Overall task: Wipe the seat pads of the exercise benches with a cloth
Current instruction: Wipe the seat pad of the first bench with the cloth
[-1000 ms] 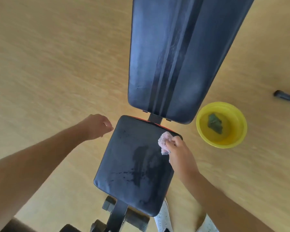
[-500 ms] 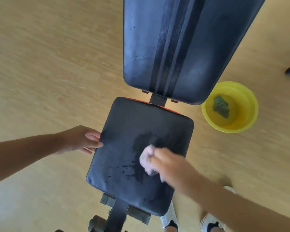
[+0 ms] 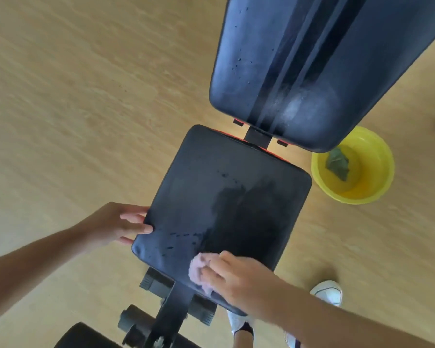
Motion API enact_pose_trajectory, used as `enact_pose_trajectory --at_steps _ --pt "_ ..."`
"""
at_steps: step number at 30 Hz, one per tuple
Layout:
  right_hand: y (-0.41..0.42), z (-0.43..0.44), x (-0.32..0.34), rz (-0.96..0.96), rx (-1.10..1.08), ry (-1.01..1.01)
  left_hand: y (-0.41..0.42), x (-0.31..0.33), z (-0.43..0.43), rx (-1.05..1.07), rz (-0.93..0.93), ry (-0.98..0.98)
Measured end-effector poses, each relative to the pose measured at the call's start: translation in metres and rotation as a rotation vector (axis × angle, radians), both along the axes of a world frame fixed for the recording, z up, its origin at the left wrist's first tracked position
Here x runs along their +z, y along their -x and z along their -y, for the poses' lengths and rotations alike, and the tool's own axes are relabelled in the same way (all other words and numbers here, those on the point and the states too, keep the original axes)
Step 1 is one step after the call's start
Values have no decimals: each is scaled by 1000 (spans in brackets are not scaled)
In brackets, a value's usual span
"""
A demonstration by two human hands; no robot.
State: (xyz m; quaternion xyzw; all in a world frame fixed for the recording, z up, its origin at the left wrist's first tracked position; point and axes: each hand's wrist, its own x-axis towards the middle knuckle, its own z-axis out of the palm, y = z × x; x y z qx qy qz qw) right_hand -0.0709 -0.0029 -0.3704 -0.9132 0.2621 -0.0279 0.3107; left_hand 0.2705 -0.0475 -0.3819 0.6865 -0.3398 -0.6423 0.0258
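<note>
Since half a second ago: right hand (image 3: 239, 280) with pink cloth (image 3: 199, 273) slid from mid-pad down to near edge of seat pad (image 3: 226, 204); left hand (image 3: 121, 223) shifted slightly, fingertips onto left rim of pad.

Right hand: fingers curled down over cloth, pinning it flat against near right corner of pad. Cloth bunched, mostly hidden under fingers, only left part showing.

Left hand: fingers loosely spread, tips touching pad's left edge, holding nothing.

Seat pad: black, dark wet patch across middle and right side, scattered droplets toward left.

Back pad (image 3: 312, 66): black, raised, just beyond seat pad, overhanging far end; dull smear near lower edge.

Yellow basin (image 3: 377, 182): on wooden floor (image 3: 73, 96), right of bench, rim partly covered by back pad; green cloth (image 3: 338, 163) lying inside.

Bench frame post (image 3: 171, 312) and foam roller (image 3: 91, 337) below pad's near edge.

White shoes (image 3: 328, 292) on floor at right, one partly hidden by right forearm.

Dark object at far right edge, unidentifiable.
</note>
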Motion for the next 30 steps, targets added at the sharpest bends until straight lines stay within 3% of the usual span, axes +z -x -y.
enact_pose_trajectory --at_steps 2,4,6,7,9,13,16,18,22,24,26,28,30 --pt "6 57 -9 36 -260 99 2 -1 -5 45 1 21" --pt "21 108 -14 -106 -612 162 7 -2 -12 101 15 42" --pt "20 132 -17 -88 -965 26 11 -4 -17 172 42 72" --pt "13 126 -19 -61 -1016 46 13 -5 -20 207 56 86" --pt "-10 88 -22 -26 -873 42 15 -6 -22 268 87 108" --pt "-33 -1 -16 15 -162 -29 18 -6 -26 332 112 108" --pt "-22 27 0 14 242 108 19 -5 -28 346 112 114" --pt "-16 81 0 -28 159 212 20 -4 -28 341 115 120" --pt "-7 164 -6 -110 -709 197 22 -4 -29 370 139 113" --pt "-21 152 -7 -24 -926 152 26 -3 -27 392 143 109" --pt "-38 105 -14 -8 -748 80 28 -3 -26 415 150 109" --pt "-49 38 -11 64 -332 31 29 -2 -26 437 141 92" --pt "-35 5 -6 -5 39 -17 29 -2 -26 456 142 78"
